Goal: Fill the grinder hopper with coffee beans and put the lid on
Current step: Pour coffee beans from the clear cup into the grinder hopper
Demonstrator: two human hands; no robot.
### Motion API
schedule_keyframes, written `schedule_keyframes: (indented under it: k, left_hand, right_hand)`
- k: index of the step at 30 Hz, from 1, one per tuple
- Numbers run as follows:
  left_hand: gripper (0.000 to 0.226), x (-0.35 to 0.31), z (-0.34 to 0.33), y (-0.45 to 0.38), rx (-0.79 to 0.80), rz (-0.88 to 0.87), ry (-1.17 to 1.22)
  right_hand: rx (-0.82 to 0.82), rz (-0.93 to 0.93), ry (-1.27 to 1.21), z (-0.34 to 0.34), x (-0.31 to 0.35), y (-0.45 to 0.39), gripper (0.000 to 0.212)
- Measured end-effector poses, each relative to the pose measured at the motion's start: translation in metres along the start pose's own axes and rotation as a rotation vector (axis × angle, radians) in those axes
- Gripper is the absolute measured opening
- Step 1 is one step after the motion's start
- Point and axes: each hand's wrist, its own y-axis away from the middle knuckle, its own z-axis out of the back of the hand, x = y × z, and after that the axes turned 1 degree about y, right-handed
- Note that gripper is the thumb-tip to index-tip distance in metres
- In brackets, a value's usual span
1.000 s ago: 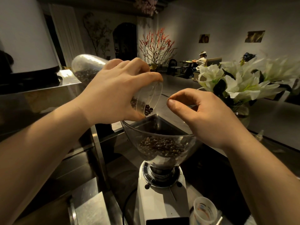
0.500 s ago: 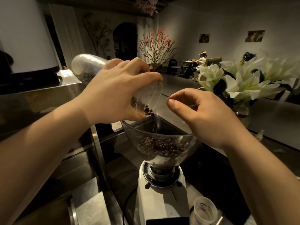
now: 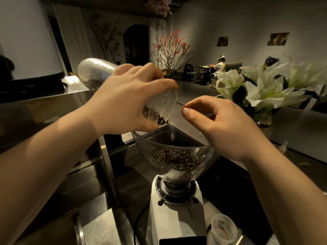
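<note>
A dark worktop (image 3: 235, 197) carries a white grinder (image 3: 177, 213), standing upright. Just right of the grinder's base sits a small clear plastic cup (image 3: 223, 228). Farther back and right of the grinder, a glass vase (image 3: 264, 124) of white flowers rests on the worktop.

The room is dim, with warm light on grey walls (image 3: 247, 23). Two small pictures (image 3: 278, 39) hang on the right wall. A dark arched doorway (image 3: 136, 45) stands at the far end, beside pale curtains (image 3: 70, 32) and a bare branch arrangement (image 3: 106, 36). A red-flowered tree (image 3: 170, 48) stands near the middle. At a far table (image 3: 203, 68) a person (image 3: 218, 67) sits on a chair. White lilies (image 3: 261, 85) in a glass vase (image 3: 263, 122) fill the right foreground. A steel shelf (image 3: 53, 92) runs along the left.
</note>
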Motion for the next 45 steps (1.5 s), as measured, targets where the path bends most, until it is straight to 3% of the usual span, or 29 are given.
schedule_keyframes:
  k: [45]
  left_hand:
    - [0.094, 0.0016, -0.0033, -0.0009, -0.002, -0.022, -0.009]
  right_hand:
    - [0.006, -0.005, -0.007, -0.0011, -0.0013, 0.0007, 0.050]
